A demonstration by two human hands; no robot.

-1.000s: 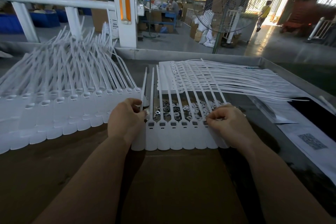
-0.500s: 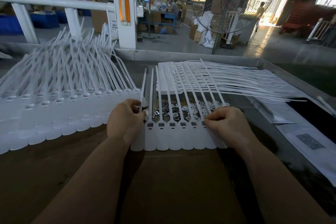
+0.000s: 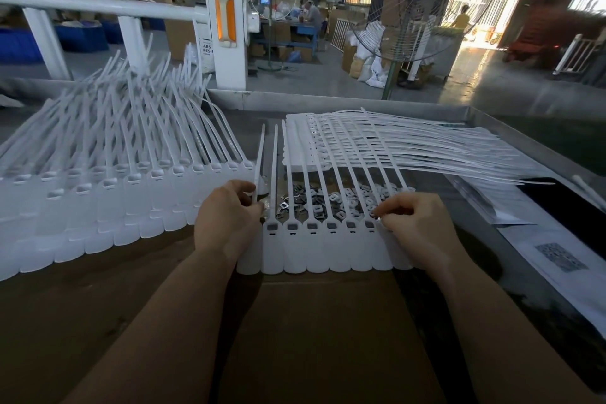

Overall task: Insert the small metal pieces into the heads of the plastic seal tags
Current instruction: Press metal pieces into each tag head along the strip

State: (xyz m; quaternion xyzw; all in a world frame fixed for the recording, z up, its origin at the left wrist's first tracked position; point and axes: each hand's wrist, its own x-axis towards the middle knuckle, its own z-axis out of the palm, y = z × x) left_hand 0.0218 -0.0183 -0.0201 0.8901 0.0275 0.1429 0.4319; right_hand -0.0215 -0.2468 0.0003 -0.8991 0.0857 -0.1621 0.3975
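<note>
A: Pinching something small, the right hand [image 3: 414,226] works at the rightmost head of the white plastic seal-tag strip [image 3: 323,248]; the left hand [image 3: 229,216] grips a tail at the strip's left end.

B: Risk?

A: That piece could tilt and slip into the loose pile of small grey metal pieces [image 3: 331,202] just behind.

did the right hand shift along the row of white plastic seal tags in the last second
No. The right hand stays at the right end of the row of white plastic seal tags, its fingertips at the same tag heads.

The metal-rimmed table [image 3: 485,118] bears cardboard [image 3: 328,321], seal tags [image 3: 314,249], metal pieces [image 3: 328,203], papers [image 3: 557,256].
</note>
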